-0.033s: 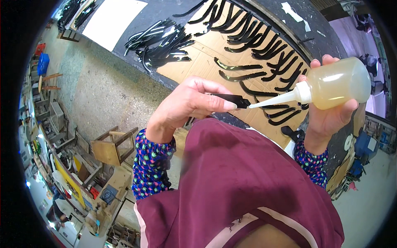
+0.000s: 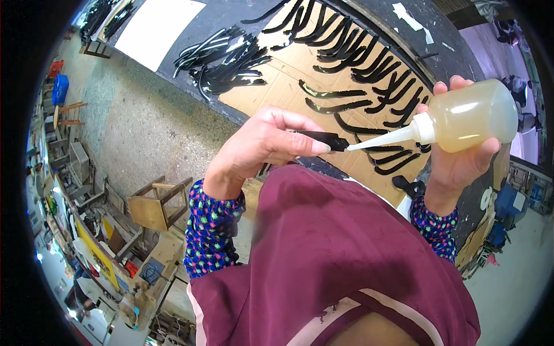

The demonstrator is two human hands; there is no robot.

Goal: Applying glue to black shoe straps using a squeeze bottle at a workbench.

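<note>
My left hand [image 2: 262, 144] pinches a black strip [image 2: 326, 138] between thumb and fingers, and the strip's end points to the right. Wrapped in my right hand [image 2: 459, 167] is a translucent squeeze bottle [image 2: 470, 115] of pale yellowish liquid, tipped on its side. Its long tapered nozzle [image 2: 384, 138] reaches left, the tip at or very close to the strip's end; contact cannot be made out for certain. Beyond my hands, several black curved strips [image 2: 337, 105] lie in rows on a cardboard sheet [image 2: 283, 86].
A heap of glossy black strips [image 2: 225, 60] lies at the cardboard's left edge. Farther left on the dark table [image 2: 208, 17] is a white sheet [image 2: 156, 32]. A wooden stool [image 2: 151, 209] stands on the floor at left, and a blue bin [image 2: 60, 88] is farther back.
</note>
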